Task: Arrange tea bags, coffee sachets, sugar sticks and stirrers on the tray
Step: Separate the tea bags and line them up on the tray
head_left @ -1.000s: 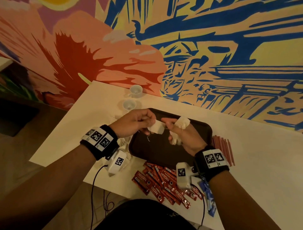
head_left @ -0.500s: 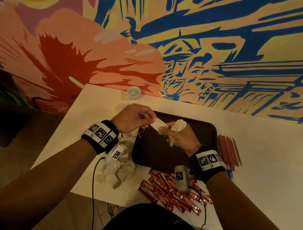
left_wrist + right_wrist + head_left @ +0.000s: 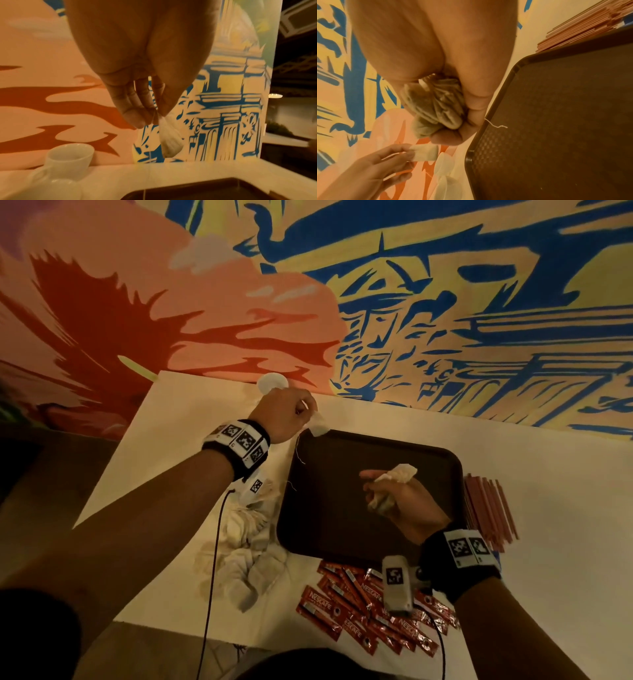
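- The sachets (image 3: 373, 611) lie at the near table edge, not yet on the tray (image 3: 342, 529).
- The right hand (image 3: 400, 501) is closed around a bunch (image 3: 435, 105) of tea bags over the tray, probably as a supply.
- The left hand (image 3: 284, 416) pinches one bag (image 3: 318, 428) at the tray's far-left corner, probably to start a row.

The two hands were close together over the tray (image 3: 442, 460) before, and now they are apart. The left hand (image 3: 284, 416) has carried one tea bag (image 3: 318, 428) up to the tray's corner at 11 o'clock. The right hand (image 3: 407, 508) has dropped a little toward 5 o'clock with its bunch of tea bags (image 3: 397, 474).
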`<state>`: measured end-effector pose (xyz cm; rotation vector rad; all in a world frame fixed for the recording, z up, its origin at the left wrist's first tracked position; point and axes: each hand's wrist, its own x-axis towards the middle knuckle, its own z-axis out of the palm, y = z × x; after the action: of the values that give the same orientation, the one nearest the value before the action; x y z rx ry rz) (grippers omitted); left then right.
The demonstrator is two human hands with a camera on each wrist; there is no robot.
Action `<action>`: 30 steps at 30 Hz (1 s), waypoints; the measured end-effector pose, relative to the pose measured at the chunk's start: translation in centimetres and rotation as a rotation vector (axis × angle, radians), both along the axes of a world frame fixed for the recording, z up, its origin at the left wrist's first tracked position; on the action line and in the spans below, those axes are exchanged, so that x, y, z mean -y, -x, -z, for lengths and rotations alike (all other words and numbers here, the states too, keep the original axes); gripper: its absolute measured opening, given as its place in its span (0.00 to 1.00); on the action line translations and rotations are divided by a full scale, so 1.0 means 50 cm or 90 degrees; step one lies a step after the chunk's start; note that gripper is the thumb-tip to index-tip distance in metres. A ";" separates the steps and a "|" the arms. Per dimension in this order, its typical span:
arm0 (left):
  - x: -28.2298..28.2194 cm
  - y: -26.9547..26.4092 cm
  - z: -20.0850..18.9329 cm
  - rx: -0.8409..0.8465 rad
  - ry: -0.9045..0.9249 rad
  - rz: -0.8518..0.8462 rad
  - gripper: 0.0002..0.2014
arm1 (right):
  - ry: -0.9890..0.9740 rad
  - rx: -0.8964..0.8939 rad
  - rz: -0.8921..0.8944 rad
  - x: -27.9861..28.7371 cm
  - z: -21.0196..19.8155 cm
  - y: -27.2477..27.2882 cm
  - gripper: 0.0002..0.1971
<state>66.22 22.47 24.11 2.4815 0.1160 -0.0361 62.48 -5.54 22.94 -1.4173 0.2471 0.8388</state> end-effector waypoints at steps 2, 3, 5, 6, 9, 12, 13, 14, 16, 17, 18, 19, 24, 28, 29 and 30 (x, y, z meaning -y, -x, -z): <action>-0.009 -0.025 0.040 -0.046 -0.044 0.009 0.06 | 0.002 -0.014 -0.008 0.001 0.007 -0.001 0.13; -0.012 -0.036 0.059 -0.066 -0.067 0.016 0.07 | -0.003 -0.028 -0.008 0.000 0.010 -0.001 0.14; -0.016 -0.058 0.096 -0.106 -0.100 0.024 0.08 | -0.002 -0.047 -0.014 -0.003 0.017 0.000 0.14; -0.016 -0.069 0.112 -0.127 -0.108 0.027 0.07 | 0.000 -0.052 -0.019 -0.004 0.020 0.002 0.15; -0.013 -0.097 0.159 -0.182 -0.128 0.029 0.07 | -0.007 -0.056 -0.039 -0.011 0.033 0.008 0.18; -0.011 -0.123 0.198 -0.212 -0.149 0.035 0.08 | 0.010 -0.040 -0.060 -0.018 0.045 0.009 0.18; -0.012 -0.131 0.208 -0.217 -0.153 0.035 0.09 | 0.013 -0.035 -0.063 -0.020 0.049 0.009 0.17; -0.013 -0.138 0.217 -0.222 -0.154 0.033 0.10 | 0.016 -0.032 -0.065 -0.022 0.052 0.009 0.17; -0.017 -0.152 0.230 -0.226 -0.153 0.023 0.13 | 0.017 -0.030 -0.064 -0.023 0.060 0.008 0.18; -0.018 -0.158 0.235 -0.226 -0.153 0.020 0.15 | 0.017 -0.029 -0.064 -0.022 0.063 0.008 0.18; -0.019 -0.163 0.240 -0.225 -0.152 0.018 0.16 | 0.017 -0.028 -0.064 -0.021 0.066 0.007 0.18; -0.020 -0.168 0.245 -0.221 -0.150 0.016 0.17 | 0.017 -0.028 -0.065 -0.020 0.068 0.007 0.18; -0.018 -0.178 0.269 -0.189 -0.136 -0.011 0.22 | 0.002 -0.031 -0.059 -0.018 0.074 0.005 0.16; -0.019 -0.173 0.293 -0.188 -0.143 -0.056 0.20 | -0.022 -0.037 -0.051 -0.023 0.074 0.000 0.20; -0.019 -0.173 0.299 -0.194 -0.153 -0.062 0.20 | -0.025 -0.038 -0.049 -0.024 0.075 -0.001 0.21; -0.018 -0.172 0.303 -0.198 -0.166 -0.066 0.21 | -0.028 -0.040 -0.048 -0.025 0.076 -0.002 0.21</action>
<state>74.83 23.39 8.95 2.7075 0.4050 -0.3859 62.58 -4.28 19.14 -1.3670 0.2223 0.9468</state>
